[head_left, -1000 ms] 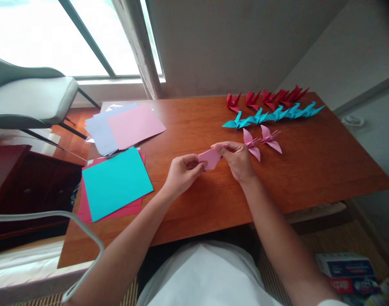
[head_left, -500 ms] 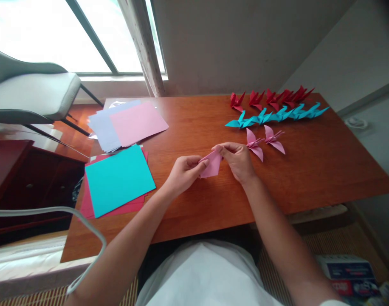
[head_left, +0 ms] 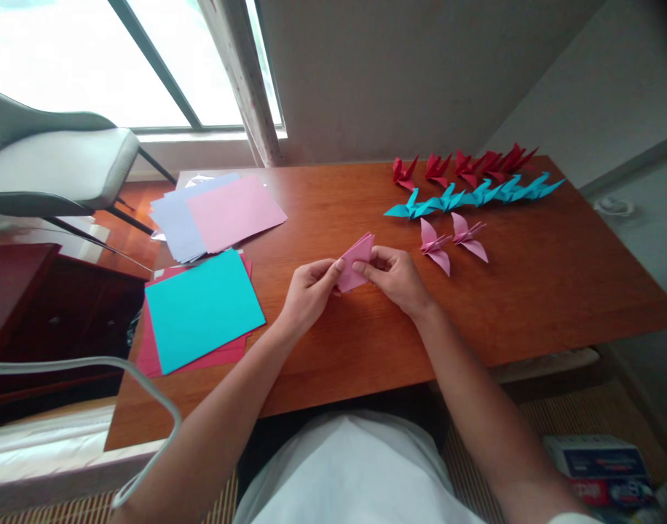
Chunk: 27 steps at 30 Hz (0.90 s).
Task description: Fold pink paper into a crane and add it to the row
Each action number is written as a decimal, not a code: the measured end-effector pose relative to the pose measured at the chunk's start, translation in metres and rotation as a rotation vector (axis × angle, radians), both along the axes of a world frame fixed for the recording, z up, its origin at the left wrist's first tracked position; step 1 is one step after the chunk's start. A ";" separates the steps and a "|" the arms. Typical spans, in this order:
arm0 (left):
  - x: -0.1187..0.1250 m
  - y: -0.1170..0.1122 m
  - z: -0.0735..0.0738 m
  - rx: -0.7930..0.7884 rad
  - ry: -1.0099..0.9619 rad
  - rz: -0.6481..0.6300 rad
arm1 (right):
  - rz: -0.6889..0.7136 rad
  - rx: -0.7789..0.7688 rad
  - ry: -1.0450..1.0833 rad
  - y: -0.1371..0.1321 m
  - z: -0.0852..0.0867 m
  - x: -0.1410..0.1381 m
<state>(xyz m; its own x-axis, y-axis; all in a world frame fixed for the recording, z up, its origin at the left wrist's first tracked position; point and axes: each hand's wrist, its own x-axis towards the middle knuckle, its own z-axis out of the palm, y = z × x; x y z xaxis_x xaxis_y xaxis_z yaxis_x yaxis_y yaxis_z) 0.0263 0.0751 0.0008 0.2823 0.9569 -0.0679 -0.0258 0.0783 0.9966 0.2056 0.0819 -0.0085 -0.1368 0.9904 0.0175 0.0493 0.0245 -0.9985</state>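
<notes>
A small folded piece of pink origami paper is held just above the table between both hands. My left hand pinches its left side, thumb on top. At its right edge my right hand is closed on it, the thumb pressing the near face and the fingers behind. Two pink paper cranes with spread wings rest to the right of my right hand. Behind them stand a row of blue paper cranes and a row of red paper cranes.
On the wooden table, a turquoise sheet stack lies over red sheets at the left. Pink sheets overlap lilac sheets behind it. A grey chair stands by the window, and a pale curved bar crosses the table's left corner.
The folded pink paper has been turned and raised slightly, its pointed end now upward. My right hand has shifted from its top corner down to its right side; my left hand keeps its pinch.
</notes>
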 end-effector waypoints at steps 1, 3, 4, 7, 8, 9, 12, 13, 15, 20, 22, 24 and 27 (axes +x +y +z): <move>0.000 0.001 0.000 -0.004 -0.002 0.010 | 0.003 -0.007 0.003 0.000 0.002 0.000; -0.001 0.002 -0.001 -0.009 -0.003 0.038 | 0.028 -0.025 0.010 -0.001 0.004 0.000; -0.002 0.002 -0.002 -0.008 -0.001 0.056 | 0.046 -0.035 0.008 0.000 0.004 0.000; -0.002 0.003 -0.002 0.006 0.013 0.093 | 0.058 -0.037 -0.025 0.000 0.003 0.000; -0.002 0.003 -0.002 0.011 0.020 0.097 | 0.048 -0.027 -0.034 0.000 0.002 0.000; -0.002 0.003 -0.002 0.016 0.025 0.099 | 0.035 -0.016 -0.038 0.000 0.001 0.000; -0.001 0.002 -0.001 0.027 0.032 0.101 | 0.015 0.000 -0.035 -0.001 0.002 0.000; -0.001 0.002 -0.001 0.030 0.030 0.102 | 0.019 -0.002 -0.032 -0.001 0.003 0.000; -0.001 0.002 -0.001 0.029 0.020 0.099 | 0.033 -0.011 -0.020 -0.002 0.003 0.000; 0.000 0.002 -0.003 0.020 0.014 0.079 | 0.000 -0.004 0.024 0.000 0.000 -0.002; 0.001 0.002 -0.004 0.018 0.009 0.068 | -0.016 0.011 0.040 0.000 -0.001 -0.003; 0.001 0.002 -0.004 0.017 0.001 0.061 | -0.019 0.014 0.045 0.000 0.000 -0.003; 0.001 0.002 -0.003 0.011 -0.012 0.067 | -0.033 0.000 0.051 -0.001 0.004 -0.003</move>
<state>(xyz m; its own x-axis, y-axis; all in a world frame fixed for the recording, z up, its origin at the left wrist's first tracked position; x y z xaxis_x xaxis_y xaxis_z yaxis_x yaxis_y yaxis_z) 0.0272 0.0767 -0.0023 0.2184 0.9743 -0.0544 -0.0424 0.0652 0.9970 0.2030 0.0808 -0.0044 -0.1033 0.9944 0.0233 -0.0009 0.0234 -0.9997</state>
